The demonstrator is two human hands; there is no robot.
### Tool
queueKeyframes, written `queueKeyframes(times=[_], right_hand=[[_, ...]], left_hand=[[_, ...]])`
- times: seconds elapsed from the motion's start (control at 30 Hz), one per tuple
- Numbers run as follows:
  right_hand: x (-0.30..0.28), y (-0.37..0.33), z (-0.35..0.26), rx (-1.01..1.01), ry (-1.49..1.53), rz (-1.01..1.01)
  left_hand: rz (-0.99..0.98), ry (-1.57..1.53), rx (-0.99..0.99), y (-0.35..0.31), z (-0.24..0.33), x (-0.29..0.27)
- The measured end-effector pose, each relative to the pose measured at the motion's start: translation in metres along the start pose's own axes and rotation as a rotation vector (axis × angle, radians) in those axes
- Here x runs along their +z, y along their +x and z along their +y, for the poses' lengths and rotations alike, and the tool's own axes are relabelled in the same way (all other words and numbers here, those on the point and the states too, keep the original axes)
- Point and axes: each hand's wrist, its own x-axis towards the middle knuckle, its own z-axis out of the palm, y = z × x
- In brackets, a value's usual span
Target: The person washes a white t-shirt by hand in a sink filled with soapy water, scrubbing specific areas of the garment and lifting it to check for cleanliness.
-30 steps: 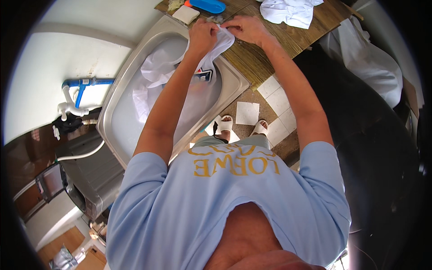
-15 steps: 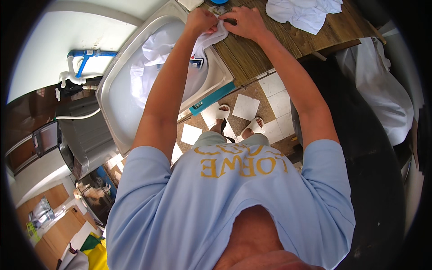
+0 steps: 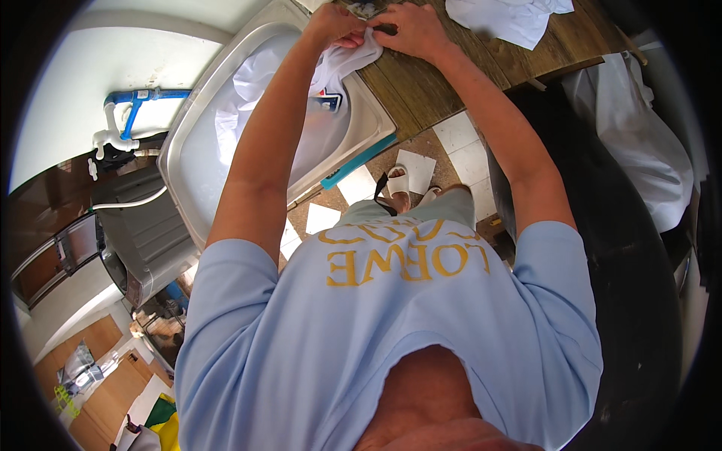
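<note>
My left hand (image 3: 335, 27) is closed on a bunched edge of wet white cloth (image 3: 347, 62) at the sink's far right corner. Right beside it, my right hand (image 3: 412, 30) pinches the same cloth between thumb and curled fingers. From there the cloth hangs over the rim into the steel sink (image 3: 366, 113), where more of it lies in cloudy water, partly behind my left forearm. A dark blue and red printed patch (image 3: 328, 102) shows on the cloth or under it. What exactly lies between my fingertips is too small to make out.
A wooden counter (image 3: 421, 90) adjoins the sink, with another crumpled white cloth (image 3: 519, 21) at its far side. Blue pipe and a white tap (image 3: 113, 139) are on the left wall. A grey machine (image 3: 139, 225) stands below them. White sheeting (image 3: 639, 143) hangs at right.
Both hands keep hold of the cloth and sit slightly higher in the picture. My feet have shifted a little to the right, and the blue object at the top edge has left the view.
</note>
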Motion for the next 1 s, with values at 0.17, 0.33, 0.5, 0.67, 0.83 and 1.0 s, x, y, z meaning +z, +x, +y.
queueKeyframes(times=[0.17,0.33,0.5,0.67,0.83,1.0], right_hand=[[0.001,0.001,0.002,0.002,-0.024,-0.075],[0.014,0.011,0.016,-0.080,0.036,-0.068],[0.022,0.013,0.023,-0.221,0.011,0.111],[0.012,0.019,0.017,-0.248,0.033,-0.028],[0.017,0.024,0.029,-0.278,0.092,-0.037],[0.015,0.027,0.035,-0.291,0.118,-0.070]], left_hand=[[-0.012,0.002,0.013,-0.005,0.006,0.001],[0.078,0.050,0.075,-0.025,0.017,0.006],[-0.012,0.323,0.150,-0.009,0.001,0.007],[0.026,-0.038,0.010,-0.026,-0.003,-0.003],[-0.012,-0.170,0.085,-0.031,-0.009,-0.005],[0.088,-0.066,-0.028,-0.044,0.019,0.006]])
